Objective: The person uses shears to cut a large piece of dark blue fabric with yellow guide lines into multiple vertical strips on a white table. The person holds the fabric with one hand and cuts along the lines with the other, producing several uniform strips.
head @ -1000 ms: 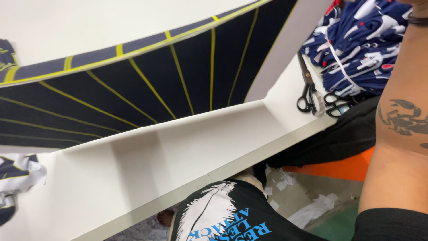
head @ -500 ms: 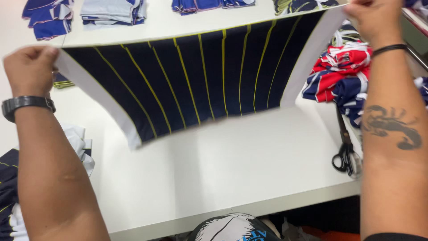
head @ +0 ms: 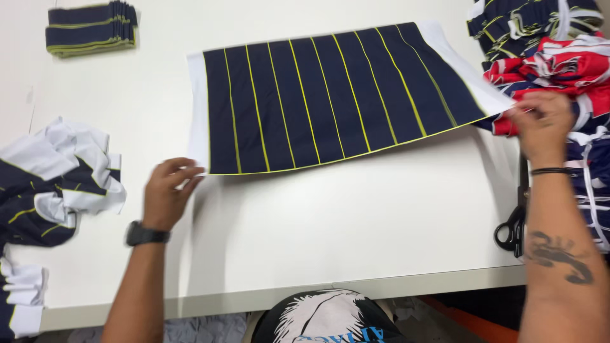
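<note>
Navy cloth with thin yellow stripes and white edges, the fabric panel [head: 330, 101], is lying spread flat on the white surface [head: 356, 216], and we are keeping it taut from two corners. Our left hand [head: 166, 194] is pinching the near left white edge between thumb and fingers [head: 187, 173], so those fingers are closing on the cloth; our right hand [head: 540, 124] is gripping the far right corner the same way, right where the panel is meeting a heap of red, white and navy pieces [head: 559, 63]. Holding opposite corners like this is letting the panel lie smooth, without folds. Black scissors [head: 513, 222] are resting just beside our right forearm, near the surface's edge, within easy reach. A crumpled pile of offcuts [head: 57, 184] is sitting to the left, apart from the panel, and a neat folded stack [head: 92, 28] is waiting at the far left corner.
</note>
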